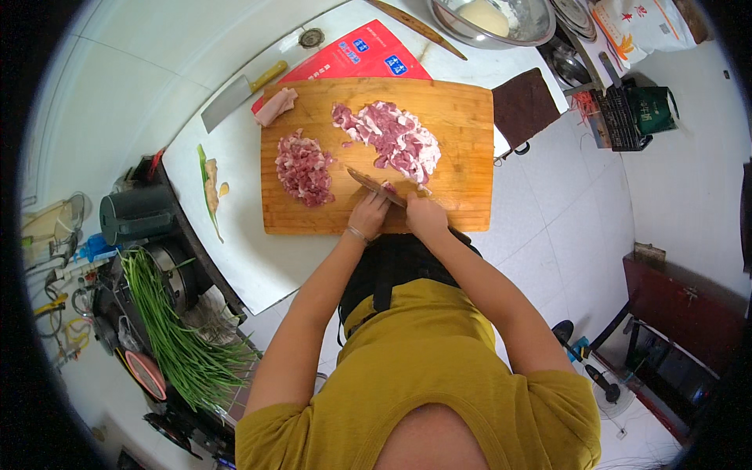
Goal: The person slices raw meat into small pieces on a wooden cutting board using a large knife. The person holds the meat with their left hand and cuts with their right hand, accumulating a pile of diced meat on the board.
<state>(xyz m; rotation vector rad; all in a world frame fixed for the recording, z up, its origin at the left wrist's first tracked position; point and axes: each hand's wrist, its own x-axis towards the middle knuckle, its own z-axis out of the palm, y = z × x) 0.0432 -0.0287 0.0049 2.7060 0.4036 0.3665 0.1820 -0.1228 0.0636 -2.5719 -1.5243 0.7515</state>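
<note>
At the near edge of a wooden cutting board (462,157), my right hand (428,217) is closed round the handle of a kitchen knife (366,179). Its blade points away and to the left. My left hand (369,214) lies close beside the blade, fingers bent together on a piece of meat (388,186), partly hidden by the blade and fingers. A pile of diced meat (304,168) sits on the board's left side. Larger sliced meat (399,139) is spread farther back toward the right. A pale slab of meat (276,106) rests at the far left corner.
A cleaver (227,103) lies left of a red sheet (356,55) behind the board. Ginger (210,184) and a green onion stalk (204,168) lie on the white tabletop (243,258). Dough (484,16) sits in a metal bowl (540,27); green chives (176,337) are at lower left.
</note>
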